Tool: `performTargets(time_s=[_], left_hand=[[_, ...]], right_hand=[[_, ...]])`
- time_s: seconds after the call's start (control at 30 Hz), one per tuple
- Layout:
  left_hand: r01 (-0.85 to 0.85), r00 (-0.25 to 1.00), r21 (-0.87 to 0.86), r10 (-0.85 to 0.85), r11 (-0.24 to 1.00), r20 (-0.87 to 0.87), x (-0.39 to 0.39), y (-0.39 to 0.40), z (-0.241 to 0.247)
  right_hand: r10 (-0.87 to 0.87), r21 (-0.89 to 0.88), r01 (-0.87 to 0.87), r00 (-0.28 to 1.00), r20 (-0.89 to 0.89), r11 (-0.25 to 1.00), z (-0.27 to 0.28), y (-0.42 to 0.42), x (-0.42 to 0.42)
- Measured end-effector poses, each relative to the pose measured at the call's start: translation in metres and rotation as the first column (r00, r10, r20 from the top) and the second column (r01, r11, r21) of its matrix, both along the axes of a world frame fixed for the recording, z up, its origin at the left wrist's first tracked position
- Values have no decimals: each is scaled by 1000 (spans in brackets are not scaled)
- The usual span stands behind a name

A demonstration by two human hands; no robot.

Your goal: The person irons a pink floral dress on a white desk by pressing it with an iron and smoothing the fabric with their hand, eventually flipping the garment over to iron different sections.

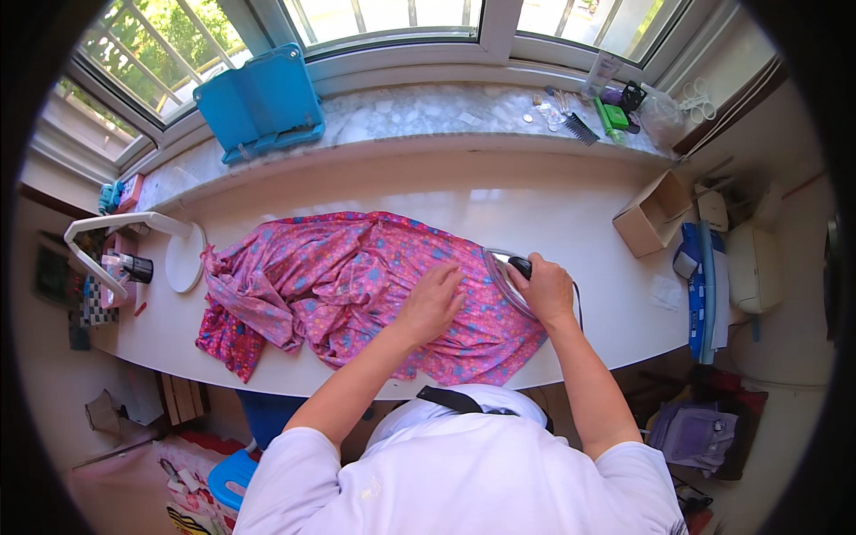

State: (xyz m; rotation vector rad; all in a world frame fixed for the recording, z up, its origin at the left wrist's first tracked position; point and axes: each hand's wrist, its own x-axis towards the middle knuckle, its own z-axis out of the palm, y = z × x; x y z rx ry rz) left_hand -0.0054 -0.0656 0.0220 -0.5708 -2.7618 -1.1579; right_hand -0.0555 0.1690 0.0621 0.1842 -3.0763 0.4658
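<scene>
A pink patterned garment (348, 261) lies spread over the white desk, bunched and wrinkled at its left and flatter at its right. My right hand (547, 289) grips the black handle of a clothes iron (503, 266), which sits on the garment's right edge. The iron's dark cord hangs down just right of that hand. My left hand (431, 304) rests palm down on the cloth, left of the iron, with its fingers slightly apart and nothing held. A darker red-pink part of the cloth (231, 341) lies at the lower left.
A white desk lamp (184, 257) stands on the left of the white desk (575, 200). An open cardboard box (645, 224) and blue packages (699, 294) are at the right. On the marble sill (401, 117) are a blue stand (261, 103), a black comb (580, 129) and small items.
</scene>
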Motion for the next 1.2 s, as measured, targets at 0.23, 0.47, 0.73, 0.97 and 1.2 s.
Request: performTargets(time_s=[0.23, 0.47, 0.73, 0.97, 1.2], left_hand=[[-129, 992, -396, 123, 909, -41, -37, 18, -34], [-186, 983, -462, 169, 867, -78, -37, 22, -36], [-156, 985, -512, 175, 845, -10, -37, 23, -31], [-168, 983, -496, 181, 852, -22, -37, 21, -38], [-157, 983, -511, 185, 845, 5, -36, 21, -36]], right_hand=[[-13, -19, 14, 1000, 27, 1000, 1, -2, 1], [29, 21, -30, 997, 66, 999, -2, 3, -3], [37, 20, -39, 996, 85, 999, 7, 21, -1], [20, 17, -22, 997, 81, 1000, 8, 37, 5], [-11, 33, 8, 996, 90, 999, 7, 55, 10]])
